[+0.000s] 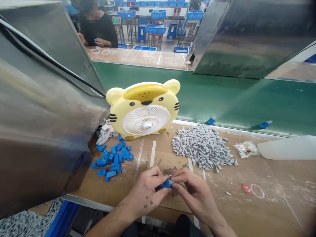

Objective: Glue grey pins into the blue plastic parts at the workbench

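Note:
Low over the front of the workbench, my left hand (149,189) pinches a small blue plastic part (165,183) between thumb and fingers. My right hand (194,191) meets it from the other side, its thumb and forefinger closed on a small grey piece (172,182) at the blue part's end. The fingertips partly hide where the two join. Left of my hands lies a loose group of similar blue parts (116,158). Beyond my right hand rises a heap of small grey pieces (203,146).
A yellow animal-faced fan (145,110) stands behind the blue parts. A green conveyor belt (237,102) crosses the back, carrying two blue parts. Metal housings (49,108) flank the bench. A plastic bag (246,149) and red disc (247,189) lie right. Another person (98,29) sits across.

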A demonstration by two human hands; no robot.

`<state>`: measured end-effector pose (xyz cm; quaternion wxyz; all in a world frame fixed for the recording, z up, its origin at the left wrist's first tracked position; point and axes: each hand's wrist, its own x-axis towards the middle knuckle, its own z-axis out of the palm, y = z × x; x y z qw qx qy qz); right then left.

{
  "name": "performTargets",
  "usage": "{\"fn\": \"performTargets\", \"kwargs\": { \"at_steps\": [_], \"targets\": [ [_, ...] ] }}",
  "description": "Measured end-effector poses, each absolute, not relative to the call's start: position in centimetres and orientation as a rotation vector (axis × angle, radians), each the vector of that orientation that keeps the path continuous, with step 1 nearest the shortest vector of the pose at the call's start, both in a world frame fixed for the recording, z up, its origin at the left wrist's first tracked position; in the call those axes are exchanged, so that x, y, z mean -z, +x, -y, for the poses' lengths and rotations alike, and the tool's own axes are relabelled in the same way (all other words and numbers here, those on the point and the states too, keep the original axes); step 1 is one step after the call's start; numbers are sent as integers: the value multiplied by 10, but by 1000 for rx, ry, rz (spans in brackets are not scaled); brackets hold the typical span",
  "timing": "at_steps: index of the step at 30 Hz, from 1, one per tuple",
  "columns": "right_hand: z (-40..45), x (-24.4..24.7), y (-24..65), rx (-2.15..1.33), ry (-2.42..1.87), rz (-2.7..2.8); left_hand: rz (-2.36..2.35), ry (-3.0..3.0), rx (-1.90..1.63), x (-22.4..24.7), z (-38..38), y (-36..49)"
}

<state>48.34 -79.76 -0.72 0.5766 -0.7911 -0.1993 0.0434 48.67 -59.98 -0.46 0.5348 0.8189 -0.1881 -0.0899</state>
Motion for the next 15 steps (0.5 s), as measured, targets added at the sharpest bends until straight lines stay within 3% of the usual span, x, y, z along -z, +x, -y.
{"fn": "performTargets", "kwargs": {
  "at_steps": [5,10,15],
  "targets": [
    [819,-5,542,-17,-1986,523,381,2186,142,15,578,499],
    [853,-14,662,260,-2531,367,-142,2629,-540,35,492,451],
    [864,13,749,172,-2710,290,-260,2854,-297,73,428,413]
  ]
}}
